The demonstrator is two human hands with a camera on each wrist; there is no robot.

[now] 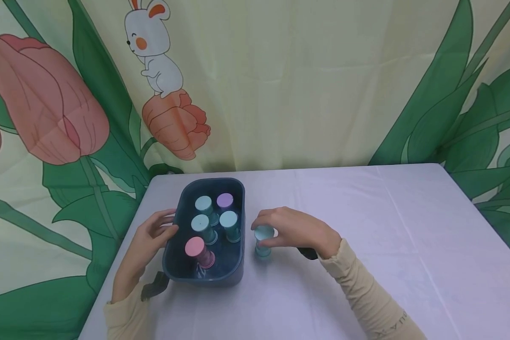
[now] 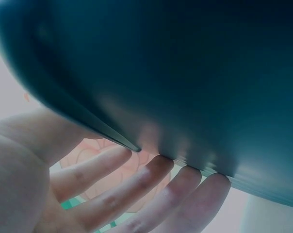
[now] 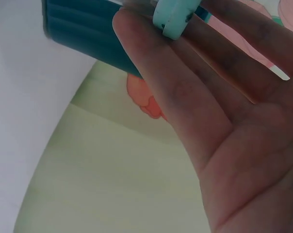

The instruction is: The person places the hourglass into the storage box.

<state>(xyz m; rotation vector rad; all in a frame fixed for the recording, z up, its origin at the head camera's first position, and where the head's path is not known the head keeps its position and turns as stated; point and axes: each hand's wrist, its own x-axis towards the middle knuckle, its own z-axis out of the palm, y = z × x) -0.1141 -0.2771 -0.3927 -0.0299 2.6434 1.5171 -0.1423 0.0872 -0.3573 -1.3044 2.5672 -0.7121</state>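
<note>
A dark blue bin point(image 1: 236, 273) stands on the table. Inside it are three light-blue spool-shaped pieces point(image 1: 204, 204), one purple piece point(image 1: 225, 200) and one pink piece point(image 1: 195, 247), all with flat round tops. My left hand point(image 1: 153, 236) touches the bin's left side; in the left wrist view its extended fingers point(image 2: 122, 199) rest against the outer wall. Just right of the bin, my right hand point(image 1: 295, 229) holds another light-blue spool-shaped piece point(image 1: 263, 232) between thumb and fingers. That piece is upright, and its turquoise end point(image 3: 171, 22) shows in the right wrist view.
A white cloth covers the table point(image 1: 365, 203). Behind it hangs a printed curtain point(image 1: 306, 94) with tulips, leaves and a rabbit on a carrot. Dark wrist straps point(image 1: 155, 286) show at both cuffs.
</note>
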